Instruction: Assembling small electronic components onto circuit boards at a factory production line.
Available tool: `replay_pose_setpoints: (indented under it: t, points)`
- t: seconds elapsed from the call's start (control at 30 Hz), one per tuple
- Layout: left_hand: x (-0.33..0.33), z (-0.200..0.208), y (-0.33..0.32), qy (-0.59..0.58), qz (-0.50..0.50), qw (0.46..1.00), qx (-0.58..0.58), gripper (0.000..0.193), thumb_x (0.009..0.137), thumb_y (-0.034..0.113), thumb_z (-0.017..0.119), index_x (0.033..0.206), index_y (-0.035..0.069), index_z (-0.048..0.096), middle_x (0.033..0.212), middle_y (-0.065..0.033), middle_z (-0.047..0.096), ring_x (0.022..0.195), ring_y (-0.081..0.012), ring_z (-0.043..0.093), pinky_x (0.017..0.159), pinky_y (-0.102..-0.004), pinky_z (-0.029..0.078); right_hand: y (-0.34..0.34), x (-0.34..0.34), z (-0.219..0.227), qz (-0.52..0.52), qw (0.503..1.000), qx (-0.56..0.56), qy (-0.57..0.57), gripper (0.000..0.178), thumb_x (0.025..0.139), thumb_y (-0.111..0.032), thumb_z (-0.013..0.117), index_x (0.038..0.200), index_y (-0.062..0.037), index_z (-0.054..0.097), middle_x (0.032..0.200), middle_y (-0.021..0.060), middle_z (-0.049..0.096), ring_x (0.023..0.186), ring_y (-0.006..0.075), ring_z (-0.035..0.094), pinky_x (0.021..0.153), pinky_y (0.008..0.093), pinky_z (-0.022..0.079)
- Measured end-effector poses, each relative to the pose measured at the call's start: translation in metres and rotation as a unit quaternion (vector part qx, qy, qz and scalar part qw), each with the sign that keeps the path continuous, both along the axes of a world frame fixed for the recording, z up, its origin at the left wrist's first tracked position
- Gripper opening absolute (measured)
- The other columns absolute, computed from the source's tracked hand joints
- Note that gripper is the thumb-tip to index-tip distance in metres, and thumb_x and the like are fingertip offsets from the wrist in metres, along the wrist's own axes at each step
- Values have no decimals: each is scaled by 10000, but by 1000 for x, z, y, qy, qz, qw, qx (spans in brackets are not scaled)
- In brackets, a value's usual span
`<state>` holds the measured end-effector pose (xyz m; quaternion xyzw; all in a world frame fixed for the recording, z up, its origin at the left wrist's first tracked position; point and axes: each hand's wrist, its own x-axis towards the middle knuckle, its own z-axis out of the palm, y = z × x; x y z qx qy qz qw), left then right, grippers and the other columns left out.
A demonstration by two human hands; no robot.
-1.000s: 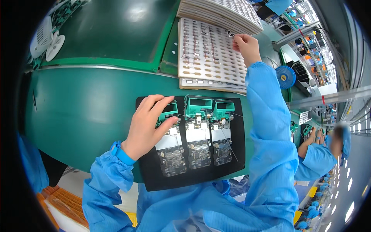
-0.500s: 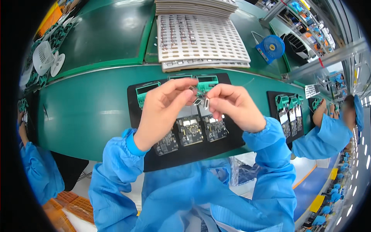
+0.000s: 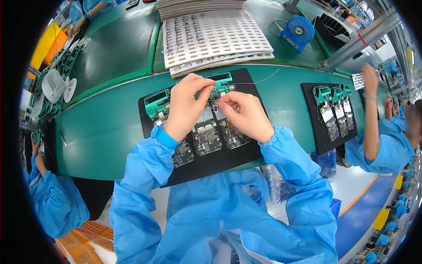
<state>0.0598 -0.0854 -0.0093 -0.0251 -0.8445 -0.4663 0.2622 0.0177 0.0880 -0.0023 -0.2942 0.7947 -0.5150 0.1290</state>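
My left hand [image 3: 187,105] is pinched, its fingertips beside the right green plastic housing [image 3: 220,79]; what they hold is too small to make out. Just to its right, my right hand [image 3: 247,116] pinches near a small rectangular part with a pale frame [image 3: 215,108]. Thin dark leads seem to run between the fingertips. Under the hands, a black mat [image 3: 204,166] carries several green housings, among them one at the left [image 3: 157,103], and circuit boards, including the middle board [image 3: 207,139]. My left hand partly covers the middle housing.
Behind the mat stands a stack of white slotted trays [image 3: 220,37]. A blue fan [image 3: 299,31] is at the back right. Another black mat with boards [image 3: 323,127] lies to the right, near a co-worker's raised arm [image 3: 371,110]. At the left are a white fan [image 3: 53,86] and another co-worker's sleeve [image 3: 59,198].
Both hands have come lower over the housings, and the fingertips are farther apart. The view has shifted slightly. The co-worker at the right has raised an arm.
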Motion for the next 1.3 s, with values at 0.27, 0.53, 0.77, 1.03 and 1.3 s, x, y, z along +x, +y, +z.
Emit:
replay_pose_setpoints:
  t: [0.27, 0.53, 0.77, 1.03, 1.3]
  points:
    - [-9, -13, 7, 28, 56, 991, -119, 77, 818, 37, 675, 895, 41, 670, 846, -95, 593, 814, -294, 604, 693, -391, 489, 0, -8, -4, -16, 999, 16, -36, 144, 862, -96, 619, 875, 43, 654, 743, 144, 675, 637, 229, 665, 604, 334, 513]
    - [0, -10, 9, 33, 49, 973, -224, 134, 809, 34, 683, 942, 45, 686, 899, -81, 591, 847, -274, 596, 732, -393, 477, 10, -14, -13, -14, 999, 15, -44, 167, 910, -123, 627, 950, 32, 673, 719, 52, 660, 633, 86, 618, 558, 267, 500]
    - [13, -6, 0, 67, 27, 905, -419, 392, 755, 25, 684, 1145, 40, 656, 1147, -132, 585, 1063, -302, 570, 905, -417, 438, 17, -21, -11, 76, 942, -37, -324, 179, 924, -157, 650, 974, 8, 698, 781, 13, 655, 650, 72, 595, 584, 217, 505]
    - [20, 2, 0, 38, 8, 919, -392, 447, 757, -14, 622, 1203, -10, 599, 1197, -159, 568, 1140, -307, 551, 998, -437, 407, 18, -2, 13, 32, 943, -96, -315, 204, 939, -193, 651, 1006, -2, 679, 821, 8, 647, 689, 65, 583, 616, 208, 490]
    - [71, 13, -8, -164, -91, 921, 341, 170, 924, 14, 627, 1089, -27, 615, 995, -51, 675, 930, -130, 658, 825, -260, 533, -1, 16, 13, 55, 937, -149, -310, 181, 948, -165, 640, 1018, 0, 670, 812, 8, 647, 677, 63, 585, 622, 214, 495]
